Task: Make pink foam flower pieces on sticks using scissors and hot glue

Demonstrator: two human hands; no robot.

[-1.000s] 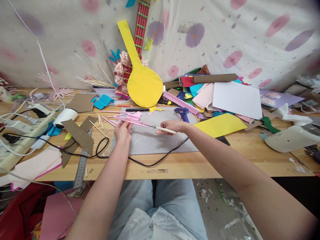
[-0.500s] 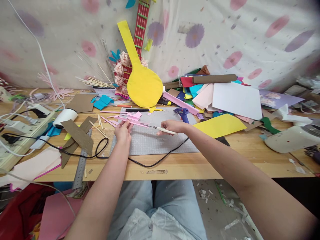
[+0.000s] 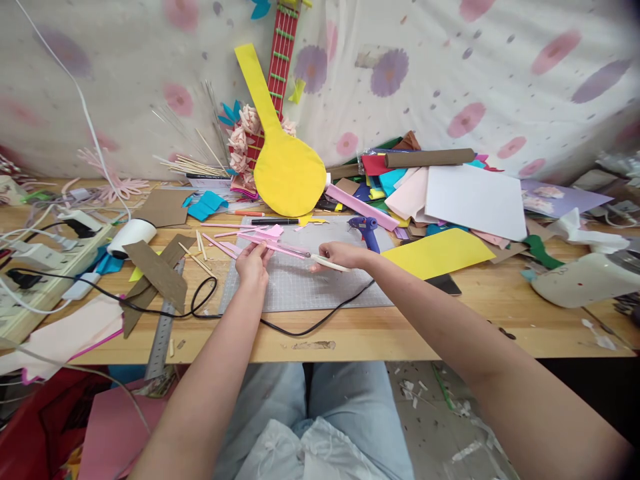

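Observation:
My left hand [image 3: 253, 264] pinches a thin pink strip [image 3: 285, 249] above the grey cutting mat [image 3: 300, 293]. In my right hand [image 3: 337, 255] are scissors [image 3: 330, 263] with white handles, their blades pointing left along the strip. The blades lie against the strip, and I cannot tell how far they are apart. Behind my left hand lie more pink pieces [image 3: 270, 233]. A blue glue gun [image 3: 367, 232] rests on the mat just beyond my right hand.
A yellow banjo-shaped cutout [image 3: 290, 175] leans at the back. Coloured sheets [image 3: 473, 200] pile up at the right. A black cable [image 3: 310, 331] crosses the front. Brown strips [image 3: 160, 277], a steel ruler [image 3: 161, 343] and a power strip [image 3: 55, 280] are on the left.
My left hand has shifted slightly right with the pink strip. The scissors have moved slightly left, with more of the strip alongside the blades.

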